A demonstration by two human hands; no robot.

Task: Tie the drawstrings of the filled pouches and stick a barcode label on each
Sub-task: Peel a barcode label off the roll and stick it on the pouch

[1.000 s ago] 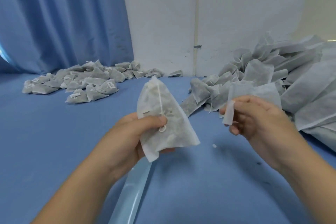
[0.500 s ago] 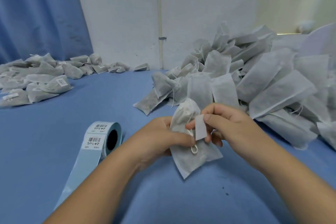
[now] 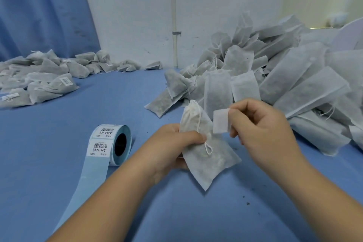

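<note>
The step in hand looks like the labelling; the pouch (image 3: 208,161) has its neck gathered shut and its drawstring (image 3: 207,147) hangs in a small loop, so the tying seems done for this one, though the knot itself is too small to judge. The left hand (image 3: 174,147) grips the pouch by its left side, fingers curled behind and thumb pressed across the front by the string, holding it tilted above the middle of the table (image 3: 59,182), neck up and away from the person; the right hand (image 3: 263,129) pinches a label (image 3: 221,121) by its right edge between thumb and forefinger, the other fingers curled in. The label shows a blank white face to the camera and stands just beside the pouch's upper right, close but apart from it. The next move probably calls for laying the label flat on the broad front of the pouch below the neck and rubbing it down; the cloth is soft and lumpy, so the left hand must keep it taut or the label may crease or lift. A roll of labels (image 3: 110,141) lies on the table just left of the left hand; a heap of unlabelled pouches (image 3: 306,84) crowds the right edge; labelled pouches (image 3: 51,84) lie toward the far left corner.
</note>
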